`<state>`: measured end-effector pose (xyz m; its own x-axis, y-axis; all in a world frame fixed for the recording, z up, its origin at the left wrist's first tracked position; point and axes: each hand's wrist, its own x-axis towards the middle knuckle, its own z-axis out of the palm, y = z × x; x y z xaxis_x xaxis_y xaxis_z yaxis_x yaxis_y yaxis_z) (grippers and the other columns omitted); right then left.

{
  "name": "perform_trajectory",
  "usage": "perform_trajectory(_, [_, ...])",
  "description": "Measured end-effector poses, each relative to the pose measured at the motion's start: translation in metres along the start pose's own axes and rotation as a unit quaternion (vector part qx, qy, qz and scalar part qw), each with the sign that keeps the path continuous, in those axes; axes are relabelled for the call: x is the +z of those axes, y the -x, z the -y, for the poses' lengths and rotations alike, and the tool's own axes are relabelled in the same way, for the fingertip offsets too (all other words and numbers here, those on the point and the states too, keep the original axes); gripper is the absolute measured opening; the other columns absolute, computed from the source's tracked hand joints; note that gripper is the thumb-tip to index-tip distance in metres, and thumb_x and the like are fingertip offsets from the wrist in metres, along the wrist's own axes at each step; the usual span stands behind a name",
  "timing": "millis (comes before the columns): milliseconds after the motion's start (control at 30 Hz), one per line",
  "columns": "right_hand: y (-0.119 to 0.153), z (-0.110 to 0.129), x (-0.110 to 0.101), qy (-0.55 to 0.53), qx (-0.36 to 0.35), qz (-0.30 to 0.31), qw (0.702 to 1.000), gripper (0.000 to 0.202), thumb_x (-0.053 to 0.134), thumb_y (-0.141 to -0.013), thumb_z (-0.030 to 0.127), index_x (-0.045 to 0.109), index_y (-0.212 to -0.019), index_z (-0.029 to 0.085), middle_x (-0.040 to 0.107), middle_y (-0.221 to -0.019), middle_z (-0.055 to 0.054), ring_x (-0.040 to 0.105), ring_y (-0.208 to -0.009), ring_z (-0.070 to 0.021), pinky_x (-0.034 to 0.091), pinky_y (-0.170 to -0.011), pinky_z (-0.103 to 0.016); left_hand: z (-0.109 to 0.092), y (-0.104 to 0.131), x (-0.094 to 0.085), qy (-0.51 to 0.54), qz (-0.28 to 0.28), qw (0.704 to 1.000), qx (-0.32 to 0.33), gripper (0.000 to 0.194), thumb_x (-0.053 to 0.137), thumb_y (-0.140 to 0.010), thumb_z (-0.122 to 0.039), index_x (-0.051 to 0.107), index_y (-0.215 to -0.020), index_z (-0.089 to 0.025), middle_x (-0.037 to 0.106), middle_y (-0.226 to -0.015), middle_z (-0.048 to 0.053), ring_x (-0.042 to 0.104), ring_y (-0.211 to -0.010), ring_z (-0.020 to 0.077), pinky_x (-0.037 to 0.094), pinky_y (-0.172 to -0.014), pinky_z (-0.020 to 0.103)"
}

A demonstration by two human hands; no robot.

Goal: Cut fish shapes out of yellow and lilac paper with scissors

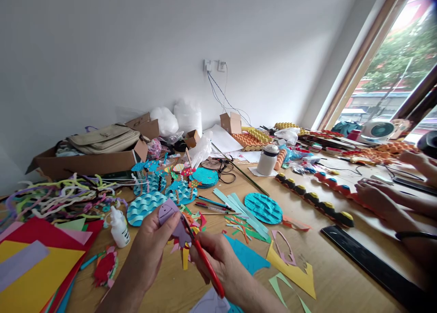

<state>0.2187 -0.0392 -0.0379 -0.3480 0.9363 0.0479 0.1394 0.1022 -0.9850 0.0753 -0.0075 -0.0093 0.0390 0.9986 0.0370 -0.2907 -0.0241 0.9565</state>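
My left hand [152,240] pinches a piece of purple paper [168,211] that has a drawn face-like outline, its lower part hanging to the right. Closed around red-handled scissors [209,266], my right hand [218,258] brings the blades up against the purple paper's right edge. Paper scraps in several colours lie on the table just behind and beneath my hands. Another purple sheet with drawn lines [210,302] is at the bottom edge, partly hidden by my right hand. A white glue bottle [119,228] stands left of my left hand.
Coloured paper sheets [44,263] and pipe cleaners [64,194] spread at left. Blue wavy discs [146,208] stand behind my hands; a white jar [268,160] is farther back. Another person's hands [378,197] rest at right, near painted egg-carton strips [314,199] and a black tray-like strip [368,260].
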Motion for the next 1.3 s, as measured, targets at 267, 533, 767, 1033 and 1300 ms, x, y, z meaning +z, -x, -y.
perform_trajectory(267, [0.0000,-0.0019,-0.0008,0.026,0.006,-0.013,1.000,0.033,0.045,-0.085,0.040,0.046,-0.062,0.016,0.029,-0.054,0.005,0.024,-0.049,-0.0064,0.016,-0.043,-0.020,-0.0017,-0.0012,0.0027,-0.015,-0.004,1.000,-0.010,0.019,0.071,-0.065,-0.034,0.060,-0.064,-0.018,0.058,-0.056,-0.004,0.047,-0.053,0.0104,0.042,-0.052,0.020])
perform_trajectory(533, [0.0009,-0.0052,-0.0026,0.037,0.001,-0.020,0.999,0.033,0.046,-0.085,0.036,0.040,-0.060,0.017,0.029,-0.054,0.006,0.023,-0.049,-0.0067,0.016,-0.042,-0.021,-0.0036,-0.0004,0.0020,-0.023,0.018,0.999,-0.017,0.017,0.070,-0.066,-0.035,0.064,-0.066,-0.018,0.059,-0.054,-0.002,0.050,-0.050,0.0111,0.041,-0.047,0.020])
perform_trajectory(767, [0.0002,-0.0095,-0.0015,0.021,0.014,-0.018,1.000,0.029,0.047,-0.085,0.033,0.040,-0.062,0.017,0.028,-0.052,0.006,0.025,-0.047,-0.0060,0.016,-0.041,-0.020,-0.0037,0.0017,0.0016,-0.023,0.006,0.999,-0.041,0.015,0.071,-0.062,-0.030,0.064,-0.068,-0.018,0.064,-0.058,-0.002,0.054,-0.054,0.0122,0.046,-0.054,0.022])
perform_trajectory(1033, [0.0037,-0.0018,-0.0027,0.011,0.014,-0.002,1.000,0.024,0.045,-0.085,0.027,0.041,-0.064,0.017,0.030,-0.052,0.006,0.028,-0.048,-0.0066,0.020,-0.042,-0.019,-0.0053,0.0025,0.0028,-0.024,0.019,0.999,-0.037,0.013,0.068,-0.066,-0.029,0.064,-0.070,-0.018,0.065,-0.060,-0.003,0.054,-0.054,0.0110,0.044,-0.054,0.020])
perform_trajectory(1300, [0.0016,-0.0089,-0.0014,0.003,0.001,-0.013,1.000,0.027,0.047,-0.085,0.032,0.040,-0.063,0.017,0.026,-0.054,0.006,0.024,-0.049,-0.0069,0.017,-0.043,-0.021,-0.0003,0.0019,0.0047,-0.007,0.023,0.999,-0.031,0.010,0.066,-0.070,-0.029,0.063,-0.073,-0.019,0.064,-0.061,-0.005,0.055,-0.057,0.0101,0.043,-0.055,0.018])
